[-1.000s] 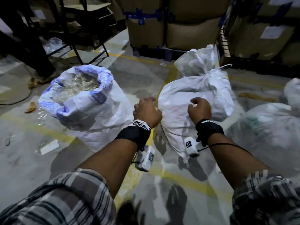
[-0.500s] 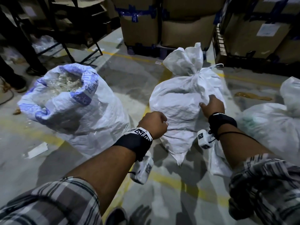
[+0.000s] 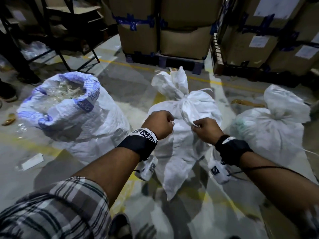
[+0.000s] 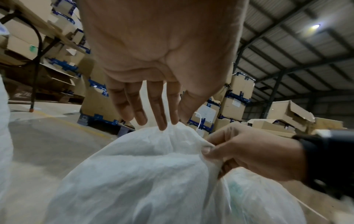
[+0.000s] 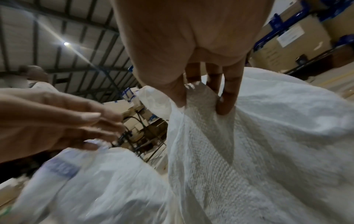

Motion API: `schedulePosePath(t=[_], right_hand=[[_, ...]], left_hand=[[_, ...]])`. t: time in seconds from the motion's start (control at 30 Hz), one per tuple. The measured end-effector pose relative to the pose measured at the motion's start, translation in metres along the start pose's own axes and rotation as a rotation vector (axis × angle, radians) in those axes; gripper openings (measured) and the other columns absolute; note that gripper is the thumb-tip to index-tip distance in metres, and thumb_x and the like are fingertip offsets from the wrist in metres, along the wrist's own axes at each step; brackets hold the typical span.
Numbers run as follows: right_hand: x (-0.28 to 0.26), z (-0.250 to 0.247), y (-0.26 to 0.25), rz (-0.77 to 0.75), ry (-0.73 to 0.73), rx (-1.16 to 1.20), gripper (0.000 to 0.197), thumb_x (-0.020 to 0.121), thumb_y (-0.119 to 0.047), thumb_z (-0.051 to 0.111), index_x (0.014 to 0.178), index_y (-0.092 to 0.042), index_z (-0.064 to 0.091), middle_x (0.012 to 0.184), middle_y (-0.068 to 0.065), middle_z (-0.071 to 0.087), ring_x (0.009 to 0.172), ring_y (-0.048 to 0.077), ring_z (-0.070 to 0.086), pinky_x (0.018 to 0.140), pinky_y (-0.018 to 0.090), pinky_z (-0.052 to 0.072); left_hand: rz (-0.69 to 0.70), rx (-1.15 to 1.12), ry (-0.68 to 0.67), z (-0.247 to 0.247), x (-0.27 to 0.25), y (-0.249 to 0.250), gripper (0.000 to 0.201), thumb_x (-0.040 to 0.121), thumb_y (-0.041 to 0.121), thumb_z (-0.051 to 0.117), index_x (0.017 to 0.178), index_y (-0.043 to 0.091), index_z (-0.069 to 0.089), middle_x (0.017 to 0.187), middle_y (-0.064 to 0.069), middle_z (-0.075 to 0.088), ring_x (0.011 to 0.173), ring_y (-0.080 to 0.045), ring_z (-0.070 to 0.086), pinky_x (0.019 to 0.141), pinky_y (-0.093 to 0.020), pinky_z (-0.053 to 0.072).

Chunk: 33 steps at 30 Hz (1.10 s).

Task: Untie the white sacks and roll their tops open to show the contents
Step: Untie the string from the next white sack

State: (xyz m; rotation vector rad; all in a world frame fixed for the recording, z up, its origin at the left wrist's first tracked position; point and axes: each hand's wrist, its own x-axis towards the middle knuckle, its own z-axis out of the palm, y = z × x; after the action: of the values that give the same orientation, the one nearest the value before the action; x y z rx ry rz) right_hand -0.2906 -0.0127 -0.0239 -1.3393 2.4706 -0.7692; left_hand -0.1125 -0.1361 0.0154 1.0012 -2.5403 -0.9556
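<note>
While the opened sack (image 3: 72, 116) stands at the left with its top rolled down, the tied sack (image 3: 183, 135) is found on the floor between both hands. Its woven cloth is pinched by the right hand (image 3: 205, 130); loosely spread fingertips of the left hand (image 3: 158, 123) are laid on it.

Both forearms are bare below rolled plaid sleeves — the left sleeve (image 3: 57, 209) checked in grey, white and dark lines, the right sleeve (image 3: 310, 219) blurred at the frame edge. Each wrist carries a broad black band: the left band (image 3: 138, 145) is topped by a white strip printed with black square codes, the right band (image 3: 233, 150) by a small white tab. Under each hangs a white camera pod with a coded sticker — left pod (image 3: 148, 168), right pod (image 3: 219, 171) — and a thin black cable (image 3: 269, 168) runs along the right forearm.
</note>
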Motion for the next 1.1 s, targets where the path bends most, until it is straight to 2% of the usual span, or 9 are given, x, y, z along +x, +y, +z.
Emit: schedulePosePath(t=[0.13,0.3,0.4,0.57,0.63,0.73,0.93,1.03,1.1], right_hand=[[-0.081,-0.018,-0.009,-0.064,-0.142,-0.042,0.035,0.085,-0.013,0.070,0.057,-0.001,0.052,0.054,0.006,0.042,0.055,0.011,0.034,0.053,0.024,0.025],[-0.168,-0.040,-0.010,-0.022,-0.298,-0.030,0.024,0.089,-0.019,0.070,0.077,0.002,0.068,0.070,0.015,0.065,0.061,0.009,0.047,0.064,0.034,0.036],[-0.209,-0.049,-0.007,-0.008,-0.355,-0.096,0.017,0.088,-0.020,0.068,0.084,-0.004,0.071,0.078,0.011,0.070,0.071,0.022,0.059,0.069,0.032,0.043],[-0.239,-0.062,0.002,0.041,-0.437,-0.115,0.011,0.087,-0.032,0.068,0.092,-0.025,0.074,0.060,-0.012,0.060,0.058,-0.010,0.054,0.055,0.010,0.035],[-0.237,-0.064,0.004,0.045,-0.412,-0.134,0.010,0.086,-0.030,0.069,0.092,-0.025,0.075,0.059,-0.014,0.058,0.054,-0.014,0.052,0.054,0.006,0.035],[-0.221,-0.069,0.000,0.016,-0.316,-0.164,0.011,0.085,-0.031,0.070,0.089,-0.022,0.076,0.065,-0.011,0.059,0.057,-0.004,0.051,0.057,0.008,0.033],[-0.185,-0.076,-0.018,-0.304,0.124,-0.101,0.020,0.088,-0.014,0.071,0.106,-0.008,0.072,0.104,0.009,0.065,0.099,0.028,0.060,0.089,0.039,0.049],[-0.167,-0.072,-0.023,-0.385,0.123,-0.206,0.027,0.092,-0.018,0.067,0.117,-0.008,0.070,0.123,0.009,0.064,0.117,0.033,0.055,0.098,0.044,0.046],[-0.157,-0.067,-0.022,-0.354,0.073,-0.257,0.028,0.094,-0.025,0.064,0.117,-0.012,0.070,0.122,0.007,0.067,0.117,0.032,0.056,0.097,0.044,0.045]], left_hand=[[0.061,-0.008,-0.049,0.008,-0.026,0.035,0.025,0.090,0.021,0.063,0.113,0.019,0.072,0.116,-0.001,0.072,0.110,-0.020,0.065,0.099,-0.031,0.050],[0.184,0.004,-0.215,0.024,-0.065,0.076,0.043,0.082,0.003,0.054,0.114,0.025,0.071,0.116,0.004,0.070,0.109,-0.014,0.063,0.088,-0.019,0.046],[0.320,0.192,-0.245,0.024,-0.086,0.087,0.052,0.079,0.002,0.050,0.115,0.036,0.066,0.121,0.004,0.064,0.110,-0.016,0.061,0.089,-0.027,0.050],[0.417,0.291,-0.210,0.016,-0.095,0.084,0.050,0.082,0.003,0.055,0.125,0.027,0.063,0.146,0.004,0.048,0.118,-0.018,0.058,0.097,-0.036,0.051],[0.410,0.423,-0.198,0.016,-0.094,0.081,0.051,0.083,0.006,0.057,0.130,0.028,0.060,0.151,0.003,0.043,0.128,-0.022,0.050,0.101,-0.038,0.048],[0.435,0.533,-0.135,0.017,-0.089,0.080,0.055,0.083,0.005,0.061,0.134,0.025,0.058,0.145,0.001,0.047,0.129,-0.025,0.045,0.099,-0.043,0.049],[0.452,0.506,-0.120,0.021,-0.074,0.082,0.042,0.084,0.008,0.064,0.125,0.018,0.066,0.128,-0.002,0.062,0.121,-0.024,0.056,0.100,-0.038,0.047],[0.430,0.457,-0.071,0.023,-0.071,0.088,0.026,0.087,0.021,0.064,0.110,0.029,0.074,0.113,-0.001,0.063,0.105,-0.020,0.061,0.091,-0.034,0.049],[0.452,0.430,-0.059,0.026,-0.070,0.088,0.023,0.089,0.025,0.064,0.108,0.031,0.075,0.110,-0.002,0.063,0.100,-0.019,0.062,0.079,-0.027,0.046]])
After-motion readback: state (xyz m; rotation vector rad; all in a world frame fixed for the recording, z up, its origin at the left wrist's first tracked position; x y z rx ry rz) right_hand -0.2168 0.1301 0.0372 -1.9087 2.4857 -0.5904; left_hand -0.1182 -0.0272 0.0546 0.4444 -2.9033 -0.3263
